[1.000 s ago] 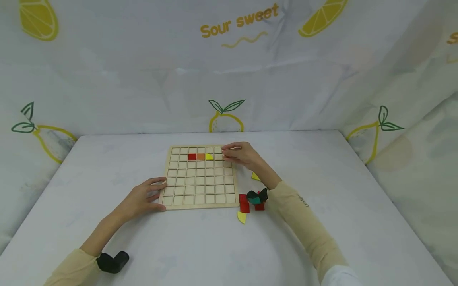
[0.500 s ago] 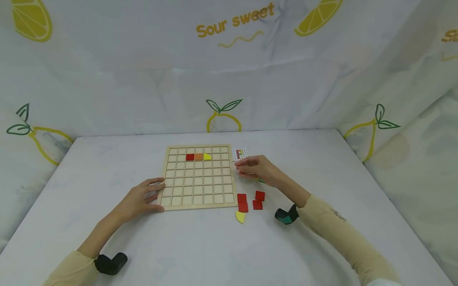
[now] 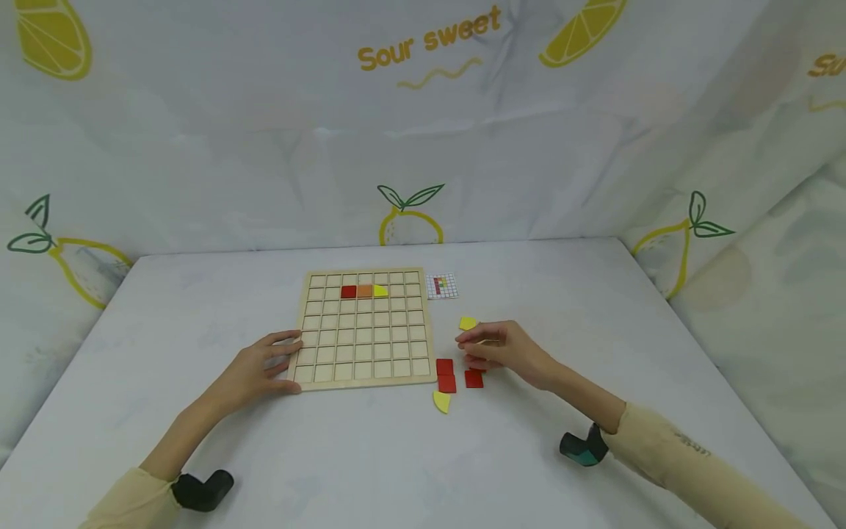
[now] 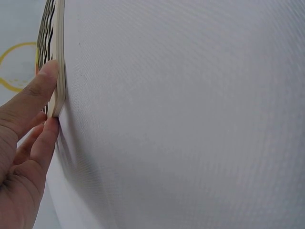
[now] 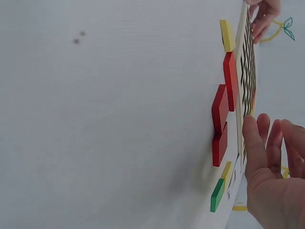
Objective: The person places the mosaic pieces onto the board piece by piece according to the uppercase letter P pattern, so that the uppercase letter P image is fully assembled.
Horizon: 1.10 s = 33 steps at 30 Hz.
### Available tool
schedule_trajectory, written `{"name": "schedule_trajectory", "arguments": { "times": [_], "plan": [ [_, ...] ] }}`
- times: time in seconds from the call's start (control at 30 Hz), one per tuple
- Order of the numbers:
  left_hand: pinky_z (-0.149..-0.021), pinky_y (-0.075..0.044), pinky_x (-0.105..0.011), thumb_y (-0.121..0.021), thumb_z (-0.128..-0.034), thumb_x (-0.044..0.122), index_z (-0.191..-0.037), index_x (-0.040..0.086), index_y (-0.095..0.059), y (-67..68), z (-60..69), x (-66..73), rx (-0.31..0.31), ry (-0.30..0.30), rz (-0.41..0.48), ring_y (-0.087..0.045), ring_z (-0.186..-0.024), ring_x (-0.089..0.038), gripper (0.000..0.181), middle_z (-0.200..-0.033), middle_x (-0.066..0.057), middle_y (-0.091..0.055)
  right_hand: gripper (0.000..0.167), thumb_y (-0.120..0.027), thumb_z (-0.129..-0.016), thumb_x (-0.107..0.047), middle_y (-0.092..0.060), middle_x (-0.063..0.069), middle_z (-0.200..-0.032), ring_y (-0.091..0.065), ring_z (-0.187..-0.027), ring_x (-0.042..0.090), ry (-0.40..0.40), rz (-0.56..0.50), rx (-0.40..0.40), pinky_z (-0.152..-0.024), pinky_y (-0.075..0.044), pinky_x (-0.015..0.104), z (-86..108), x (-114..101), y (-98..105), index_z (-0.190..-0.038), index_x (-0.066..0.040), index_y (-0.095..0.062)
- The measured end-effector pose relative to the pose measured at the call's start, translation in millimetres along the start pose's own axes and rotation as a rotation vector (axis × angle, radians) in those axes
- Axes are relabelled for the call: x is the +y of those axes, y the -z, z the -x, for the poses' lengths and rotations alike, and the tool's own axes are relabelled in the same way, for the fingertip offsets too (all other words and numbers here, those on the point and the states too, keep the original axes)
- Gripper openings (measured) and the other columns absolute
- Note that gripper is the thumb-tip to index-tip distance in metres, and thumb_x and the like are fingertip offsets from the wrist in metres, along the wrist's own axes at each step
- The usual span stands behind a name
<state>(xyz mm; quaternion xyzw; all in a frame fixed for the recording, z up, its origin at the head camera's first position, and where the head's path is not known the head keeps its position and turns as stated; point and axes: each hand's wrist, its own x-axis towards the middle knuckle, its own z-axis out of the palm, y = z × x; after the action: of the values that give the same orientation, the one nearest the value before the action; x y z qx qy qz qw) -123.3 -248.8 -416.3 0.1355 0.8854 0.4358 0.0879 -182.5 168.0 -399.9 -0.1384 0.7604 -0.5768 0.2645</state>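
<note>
Since earlier, we see the right hand [image 3: 505,347] drawn back from the board [image 3: 363,336] toward the red tiles [image 3: 446,383], fingers apart. That board lies flat on the surface [image 3: 330,455]; the left hand [image 3: 261,367], fingers spread, touches its near-left corner (a yellow tile [image 3: 441,402] sits nearest us).

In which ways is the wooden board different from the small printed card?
The wooden board is larger than the printed card. The board is pale wood; the card is white. The left hand touches the board, while no hand touches the card. Both show a grid of squares.
</note>
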Motion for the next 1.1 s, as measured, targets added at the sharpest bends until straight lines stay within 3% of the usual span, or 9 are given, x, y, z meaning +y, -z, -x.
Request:
{"name": "schedule_trajectory", "arguments": {
  "times": [0.37, 0.67, 1.1],
  "plan": [
    [-0.096, -0.052, -0.036, -0.083, -0.0703, 0.007, -0.128, -0.018, -0.049, 0.6, 2.5, 1.5, 0.007, 0.003, -0.015, -0.042, -0.127, -0.045, 0.071, -0.145, -0.027, -0.035, 0.035, -0.065, -0.092, -0.011, -0.062, 0.021, -0.117, -0.066, -0.099, 0.024, -0.036, 0.036, 0.051, -0.084, -0.060, 0.034, 22.7, 11.0, 9.6, -0.122, 0.006, -0.060],
    [-0.096, -0.051, -0.036, -0.082, -0.0712, 0.008, -0.130, -0.017, -0.048, -0.6, 2.2, 1.9, 0.002, 0.006, -0.004, -0.041, -0.129, -0.045, 0.072, -0.146, -0.026, -0.034, 0.036, -0.064, -0.093, -0.010, -0.062, 0.023, -0.119, -0.065, -0.102, 0.028, -0.014, 0.030, 0.077, -0.083, -0.060, 0.033, 17.4, 14.7, 10.5, -0.123, 0.008, -0.057],
    [-0.096, -0.051, -0.035, -0.082, -0.0712, 0.008, -0.130, -0.016, -0.048, -0.3, 1.2, 2.4, 0.001, 0.006, -0.006, -0.042, -0.128, -0.044, 0.072, -0.146, -0.026, -0.034, 0.035, -0.068, -0.090, -0.012, -0.062, 0.019, -0.119, -0.063, -0.106, 0.029, 0.013, 0.109, 0.189, -0.084, -0.059, 0.026, 5.5, 21.2, 13.5, -0.121, 0.003, -0.060]
  ]
}}
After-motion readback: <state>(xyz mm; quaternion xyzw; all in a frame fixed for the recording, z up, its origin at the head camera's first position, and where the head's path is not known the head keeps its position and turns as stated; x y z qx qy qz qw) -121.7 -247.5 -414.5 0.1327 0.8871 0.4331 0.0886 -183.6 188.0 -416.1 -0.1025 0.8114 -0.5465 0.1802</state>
